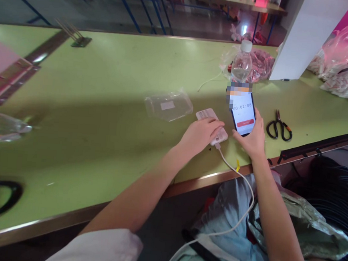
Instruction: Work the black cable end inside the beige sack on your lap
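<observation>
My left hand (202,133) lies palm down across a white power bank (220,137) on the table, its fingers bent over the casing and hiding the middle part. A white cable (230,166) is plugged into the power bank's near end. In my right hand (254,137) is a smartphone (244,112), tilted up, with a timer at 00:02:08 and a red button on its lit screen. My thumb is at the phone's lower left edge and my fingers are behind its right side. Left of the power bank lies a clear plastic bag (170,105) with a small white label.
Black-handled scissors (278,126) lie right of the phone. Behind it stands a plastic bottle (241,65) beside a pinkish bag (261,65). A white post (304,40) rises at the back right, near filled bags (347,71). Metal prongs (78,40) stand back left.
</observation>
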`<state>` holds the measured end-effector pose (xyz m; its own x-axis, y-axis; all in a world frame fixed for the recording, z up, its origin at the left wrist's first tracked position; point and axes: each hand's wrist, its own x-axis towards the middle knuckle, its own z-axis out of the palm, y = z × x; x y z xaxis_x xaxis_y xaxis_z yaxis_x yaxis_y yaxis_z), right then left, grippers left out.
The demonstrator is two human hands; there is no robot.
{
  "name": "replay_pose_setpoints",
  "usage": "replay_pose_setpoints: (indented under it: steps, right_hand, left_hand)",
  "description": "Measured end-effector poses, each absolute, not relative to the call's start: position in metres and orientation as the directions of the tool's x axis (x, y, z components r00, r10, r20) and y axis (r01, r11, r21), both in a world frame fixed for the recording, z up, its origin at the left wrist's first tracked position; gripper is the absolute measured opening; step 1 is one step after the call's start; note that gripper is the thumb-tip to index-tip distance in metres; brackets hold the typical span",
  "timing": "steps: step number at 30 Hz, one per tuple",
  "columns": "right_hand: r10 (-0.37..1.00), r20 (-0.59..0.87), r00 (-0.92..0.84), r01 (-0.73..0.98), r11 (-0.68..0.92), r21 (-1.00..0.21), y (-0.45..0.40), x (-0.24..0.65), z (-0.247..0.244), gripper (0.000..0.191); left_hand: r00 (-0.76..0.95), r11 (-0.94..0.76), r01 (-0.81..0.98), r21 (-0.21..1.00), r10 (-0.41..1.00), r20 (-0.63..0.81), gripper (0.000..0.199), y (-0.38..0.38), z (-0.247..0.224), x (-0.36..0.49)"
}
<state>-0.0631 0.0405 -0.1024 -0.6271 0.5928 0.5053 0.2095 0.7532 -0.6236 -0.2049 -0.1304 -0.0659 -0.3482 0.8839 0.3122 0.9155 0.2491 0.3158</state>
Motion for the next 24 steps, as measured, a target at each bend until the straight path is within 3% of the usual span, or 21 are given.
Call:
replay_pose_setpoints:
  steps: [15,20,24]
  right_hand:
    - [0.613,0.517,-0.597,0.194,0.736,-0.648,0.040,-0.063,-0.104,0.100]
    - [0.632,0.522,-0.573,0.152,0.708,-0.690,0.044,-0.063,-0.109,0.102]
    - [0.634,0.518,-0.574,0.045,0.656,-0.753,0.046,-0.075,-0.106,0.104]
  left_hand:
    - [-0.308,0.209,0.922,0.327,0.905,0.292,0.029,-0.132,-0.063,-0.200]
    - [-0.335,0.186,0.874,0.448,0.900,0.280,0.028,-0.135,-0.064,-0.208]
    - [-0.404,0.174,0.767,0.617,0.878,0.254,0.025,-0.132,-0.067,-0.217]
